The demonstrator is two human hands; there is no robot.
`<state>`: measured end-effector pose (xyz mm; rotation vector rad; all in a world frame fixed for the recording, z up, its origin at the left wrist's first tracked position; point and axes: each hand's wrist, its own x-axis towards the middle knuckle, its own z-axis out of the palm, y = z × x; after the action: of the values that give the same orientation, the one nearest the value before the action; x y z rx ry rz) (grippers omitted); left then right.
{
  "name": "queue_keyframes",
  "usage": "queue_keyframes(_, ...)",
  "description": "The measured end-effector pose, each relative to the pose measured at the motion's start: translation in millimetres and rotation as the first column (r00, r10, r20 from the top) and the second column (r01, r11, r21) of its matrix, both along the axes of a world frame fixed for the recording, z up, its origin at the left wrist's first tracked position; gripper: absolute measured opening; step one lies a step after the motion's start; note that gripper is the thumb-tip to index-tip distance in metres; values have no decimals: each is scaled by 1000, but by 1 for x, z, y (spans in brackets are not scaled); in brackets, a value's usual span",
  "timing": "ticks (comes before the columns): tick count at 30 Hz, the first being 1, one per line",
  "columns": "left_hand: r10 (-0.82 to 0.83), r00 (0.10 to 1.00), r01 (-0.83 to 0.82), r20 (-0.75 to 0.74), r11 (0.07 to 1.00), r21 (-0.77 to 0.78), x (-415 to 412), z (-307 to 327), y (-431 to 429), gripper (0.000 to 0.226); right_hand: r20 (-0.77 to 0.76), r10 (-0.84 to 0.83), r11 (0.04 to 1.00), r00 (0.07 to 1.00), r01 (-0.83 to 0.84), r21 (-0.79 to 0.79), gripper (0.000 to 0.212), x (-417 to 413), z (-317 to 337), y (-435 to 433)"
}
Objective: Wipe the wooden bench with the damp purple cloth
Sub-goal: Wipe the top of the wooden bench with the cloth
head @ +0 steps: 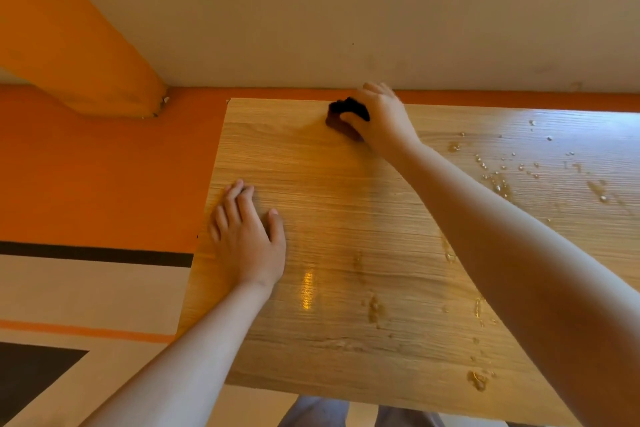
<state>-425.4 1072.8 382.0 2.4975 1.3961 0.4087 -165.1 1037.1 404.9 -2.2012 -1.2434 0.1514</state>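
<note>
The right hand (381,116) reaches across to the far edge of the wooden table (346,253), at about twelve o'clock on the tabletop. Its fingers (351,120) are curled down and closed over a bunched dark cloth (346,114), pressing it flat against the wood. The cloth looks nearly black with a reddish-purple tinge in this light, and only its left part shows from under the hand. It sits just beside the table's back edge, near the orange strip (485,99) that runs along the foot of the pale wall (346,10).

The left hand (247,239) lies palm down on the table at about nine o'clock, close to the left edge. Its fingers (232,199) are spread a little and stretched out flat, holding nothing.

Water drops and small puddles (498,184) are scattered over the wood at about two o'clock, with more streaks and drops (478,380) toward five o'clock near the front edge. The wood between the two hands has a wet sheen and a bright reflection (307,289).

To the left of the table the floor (86,288) shows orange, pale and dark bands. At six o'clock, below the table's front edge, grey trousers (318,412) are partly in view.
</note>
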Motion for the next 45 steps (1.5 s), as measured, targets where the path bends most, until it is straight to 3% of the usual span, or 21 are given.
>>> queue_keyframes(5,-1,1000,1,-21,1000,0,0,-1,1,45,-57,355,935,933,-355,-3,21,-73,-3,-62)
queue_keyframes(8,-3,1000,3,-28,1000,0,1,-1,2,45,-103,461,883,881,-467,-40,22,-89,0,-80)
queue_keyframes(10,-2,1000,2,-24,1000,-5,1,-1,2,45,-82,444,892,892,-449,-52,22,-73,2,-66)
queue_keyframes(16,-13,1000,13,-10,1000,0,-2,-3,3,43,-32,161,986,986,-162,-40,24,-35,3,-16)
queue_keyframes(19,-8,1000,8,-23,1000,-6,-2,-2,2,43,-38,238,970,971,-239,-38,21,-73,3,-48)
queue_keyframes(26,-19,998,18,-55,1000,-21,-2,-1,2,47,-230,388,906,893,-415,-84,30,-201,7,-162)
queue_keyframes(29,-24,998,23,-62,999,-26,-1,0,2,48,-215,314,939,925,-336,-71,22,-190,5,-155)
queue_keyframes(34,-29,998,27,-62,999,-20,-3,1,2,47,-184,31,997,982,-42,-60,15,-162,7,-128)
queue_keyframes(41,-28,997,26,-66,999,-31,-3,2,2,48,-250,-34,998,968,20,-55,19,-258,5,-192)
queue_keyframes(43,-31,997,28,-67,999,-32,-2,2,2,48,-267,-89,996,959,86,-25,33,-284,6,-206)
queue_keyframes(45,-32,997,30,-67,999,-31,-1,2,2,48,-271,-186,982,945,187,-22,34,-297,4,-209)
